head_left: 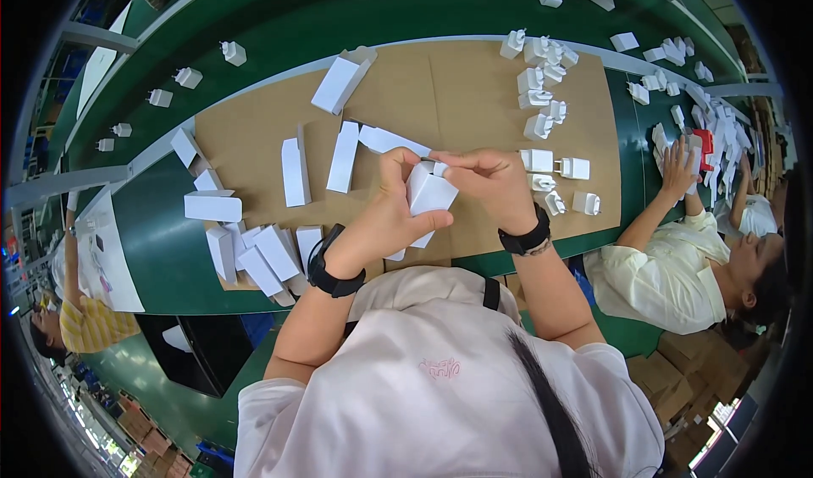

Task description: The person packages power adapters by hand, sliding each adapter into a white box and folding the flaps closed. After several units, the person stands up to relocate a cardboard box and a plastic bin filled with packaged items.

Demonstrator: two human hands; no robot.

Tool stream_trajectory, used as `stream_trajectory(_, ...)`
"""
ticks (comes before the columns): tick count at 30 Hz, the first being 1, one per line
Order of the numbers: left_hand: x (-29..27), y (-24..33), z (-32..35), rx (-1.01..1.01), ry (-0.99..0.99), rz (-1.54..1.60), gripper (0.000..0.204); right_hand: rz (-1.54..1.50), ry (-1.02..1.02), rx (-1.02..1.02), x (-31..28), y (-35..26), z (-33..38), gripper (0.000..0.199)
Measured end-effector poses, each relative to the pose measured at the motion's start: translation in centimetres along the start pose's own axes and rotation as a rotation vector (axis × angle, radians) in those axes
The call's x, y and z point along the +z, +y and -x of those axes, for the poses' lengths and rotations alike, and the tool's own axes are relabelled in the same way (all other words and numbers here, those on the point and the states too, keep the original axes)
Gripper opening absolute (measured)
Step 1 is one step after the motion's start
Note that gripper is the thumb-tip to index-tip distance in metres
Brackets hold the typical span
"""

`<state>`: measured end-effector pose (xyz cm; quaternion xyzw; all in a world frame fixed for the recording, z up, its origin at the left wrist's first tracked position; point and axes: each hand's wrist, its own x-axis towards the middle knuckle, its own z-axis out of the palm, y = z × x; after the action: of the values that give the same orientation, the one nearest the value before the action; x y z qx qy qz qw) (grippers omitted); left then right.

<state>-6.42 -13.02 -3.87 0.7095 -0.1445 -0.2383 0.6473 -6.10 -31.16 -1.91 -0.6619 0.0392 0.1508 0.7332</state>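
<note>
My left hand (385, 215) is wrapped around a small white box (430, 192), with the thumb along its near side. At the box's upper end, the fingers of my right hand (493, 182) pinch together at a flap or edge; whether anything else is between them is hidden. Several opened white boxes, such as an upright one (295, 170) and a leaning one (343, 158), lie just left of my hands. To the right, white plug chargers (539, 127) stand in a column, and one charger (574, 169) lies on its side nearest my right hand.
Brown cardboard (406, 80) covers the green table (157, 249). A heap of white boxes (271, 258) sits at the near left. More chargers (188, 77) stand on the raised green ledge. At right, a co-worker (669, 266) handles something beside a red object (705, 149).
</note>
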Motion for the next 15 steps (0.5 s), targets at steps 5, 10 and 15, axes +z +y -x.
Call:
stream_trajectory(5, -0.4, 0.0, -0.2, -0.008, 0.052, -0.01, 0.074, -0.053, -0.088, -0.116, 0.6, 1.5, 0.3, 0.021)
stream_trajectory(10, -0.4, -1.4, -0.6, 0.12, 0.099, -0.144, 0.076, -0.179, -0.142, -0.035, 0.7, 2.4, -0.3, 0.02)
stream_trajectory(15, -2.5, -3.3, -0.8, -0.162, 0.416, -0.133, 0.07, -0.135, -0.016, 0.19, -2.2, 1.3, -10.6, 0.033)
